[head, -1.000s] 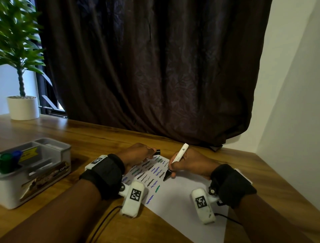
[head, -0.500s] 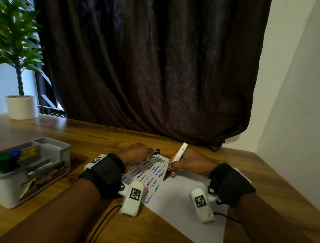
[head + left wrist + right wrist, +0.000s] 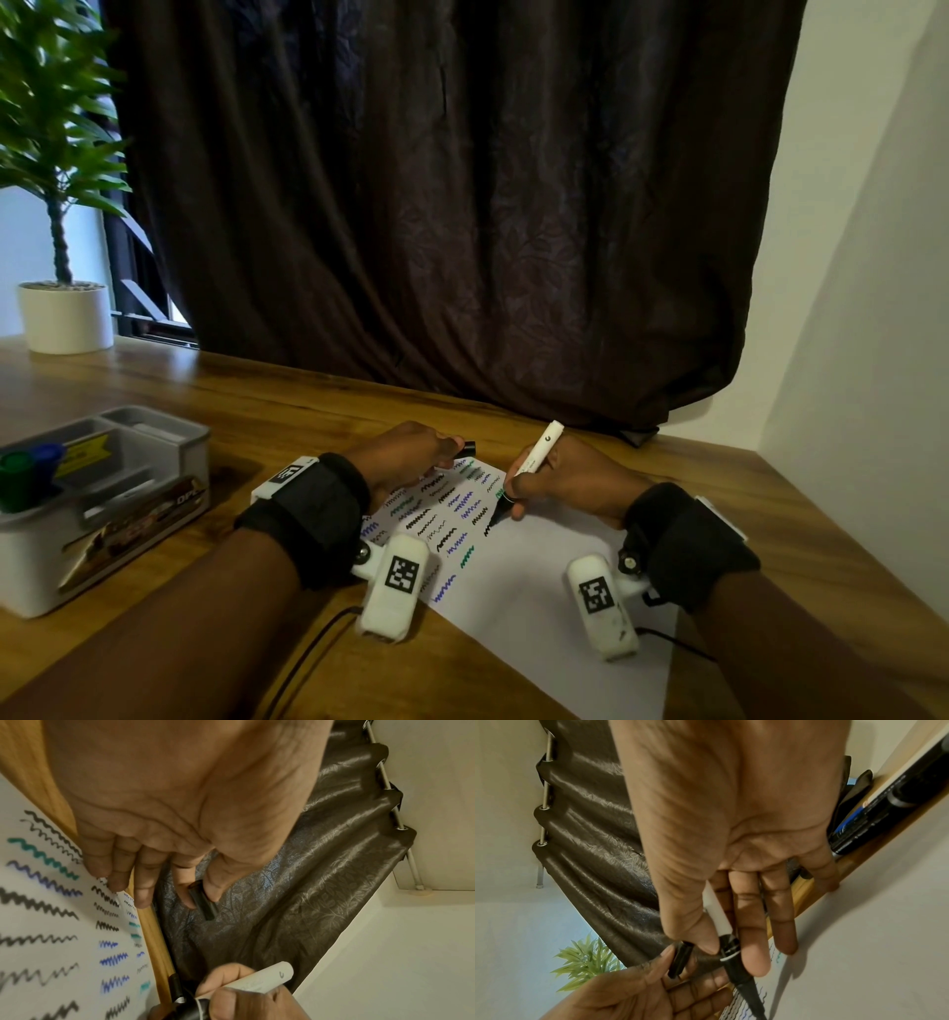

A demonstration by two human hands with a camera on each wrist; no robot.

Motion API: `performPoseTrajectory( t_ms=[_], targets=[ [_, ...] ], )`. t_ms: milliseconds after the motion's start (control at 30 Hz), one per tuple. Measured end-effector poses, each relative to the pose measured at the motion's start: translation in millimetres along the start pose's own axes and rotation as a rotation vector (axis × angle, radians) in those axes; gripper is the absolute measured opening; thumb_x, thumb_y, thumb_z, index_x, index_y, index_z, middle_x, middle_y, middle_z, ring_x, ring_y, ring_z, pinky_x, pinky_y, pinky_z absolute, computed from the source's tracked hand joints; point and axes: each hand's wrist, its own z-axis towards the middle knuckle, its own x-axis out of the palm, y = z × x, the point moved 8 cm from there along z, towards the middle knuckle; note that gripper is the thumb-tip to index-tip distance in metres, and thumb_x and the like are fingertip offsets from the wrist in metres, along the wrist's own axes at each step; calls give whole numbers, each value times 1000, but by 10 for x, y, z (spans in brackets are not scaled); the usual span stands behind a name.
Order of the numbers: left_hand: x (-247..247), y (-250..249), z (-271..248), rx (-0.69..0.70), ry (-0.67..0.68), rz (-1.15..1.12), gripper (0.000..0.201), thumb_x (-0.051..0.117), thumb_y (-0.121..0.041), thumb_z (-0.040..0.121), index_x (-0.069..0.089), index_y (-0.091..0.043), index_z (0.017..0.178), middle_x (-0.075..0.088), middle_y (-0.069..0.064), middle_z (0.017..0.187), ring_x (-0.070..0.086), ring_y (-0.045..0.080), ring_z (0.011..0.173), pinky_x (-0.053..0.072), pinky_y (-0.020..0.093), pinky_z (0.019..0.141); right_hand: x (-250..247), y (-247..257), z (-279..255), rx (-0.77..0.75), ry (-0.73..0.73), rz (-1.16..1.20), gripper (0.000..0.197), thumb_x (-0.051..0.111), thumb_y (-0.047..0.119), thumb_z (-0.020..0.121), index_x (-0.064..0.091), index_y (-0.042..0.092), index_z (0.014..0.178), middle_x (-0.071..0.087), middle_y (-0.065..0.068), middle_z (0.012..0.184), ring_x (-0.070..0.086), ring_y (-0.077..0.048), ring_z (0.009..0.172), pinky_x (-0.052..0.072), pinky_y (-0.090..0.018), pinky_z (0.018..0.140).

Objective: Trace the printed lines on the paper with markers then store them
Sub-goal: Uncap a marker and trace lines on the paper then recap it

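Note:
A white sheet of paper (image 3: 534,580) with rows of wavy lines in black, blue and green lies on the wooden desk. My right hand (image 3: 560,480) grips a white marker (image 3: 536,455) with a black tip section (image 3: 734,961), and its tip touches the paper. My left hand (image 3: 405,452) rests its outer fingers on the paper's far left part while thumb and forefinger pinch the black marker cap (image 3: 467,447), also in the left wrist view (image 3: 203,900). The cap (image 3: 680,959) shows beside the marker tip in the right wrist view.
A grey-white organizer box (image 3: 118,514) stands at the left with a green marker (image 3: 15,478) and a blue marker (image 3: 46,457) upright in it. A potted plant (image 3: 64,313) sits far left. A black marker (image 3: 890,801) lies beyond the paper. The dark curtain (image 3: 436,205) hangs behind the desk.
The marker tip has crept a little along a wavy line on the paper. The left hand has stayed in place with the cap.

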Motion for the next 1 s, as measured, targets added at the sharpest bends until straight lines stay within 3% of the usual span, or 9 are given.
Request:
performPoseTrajectory(
  t_ms=[300, 467, 633, 867, 1000],
  targets=[
    [8, -20, -17, 2, -8, 1, 24, 53, -36, 100, 66, -19, 111, 66, 5, 123, 56, 25, 118, 40, 46, 111, -21, -48, 15, 22, -7, 17, 10, 70, 5, 92, 76, -3, 94, 78, -26, 91, 76, -35, 98, 59, -39, 98],
    [21, -7, -19, -10, 8, 8, 28, 52, -38, 100, 65, -19, 116, 65, 3, 125, 56, 24, 119, 39, 46, 112, -47, -33, -5, 29, -35, 10, 14, 70, 5, 93, 75, -7, 99, 78, -26, 93, 77, -28, 93, 58, -23, 79],
    [23, 5, -24, -16, 15, 1, 24, 53, -38, 99, 66, -20, 110, 65, 6, 124, 57, 26, 118, 41, 46, 111, -73, -55, -11, 46, -44, 11, 12, 70, 6, 93, 75, -4, 97, 78, -25, 92, 77, -32, 100, 61, -33, 91],
    [27, -4, -49, -19, 19, -18, 26, 54, -37, 100, 66, -17, 111, 66, 9, 122, 59, 27, 116, 43, 47, 109, -105, -57, -38, 70, -85, 15, 17, 71, 7, 93, 75, -7, 102, 79, -23, 92, 77, -29, 96, 57, -16, 72],
    [29, -14, -61, -13, 17, -9, 26, 53, -37, 100, 66, -17, 112, 66, 9, 122, 59, 27, 116, 42, 47, 110, -133, -79, -38, 92, -119, 52, 19, 72, 11, 93, 74, -5, 104, 80, -21, 94, 78, -26, 91, 60, -22, 77]
  ],
)
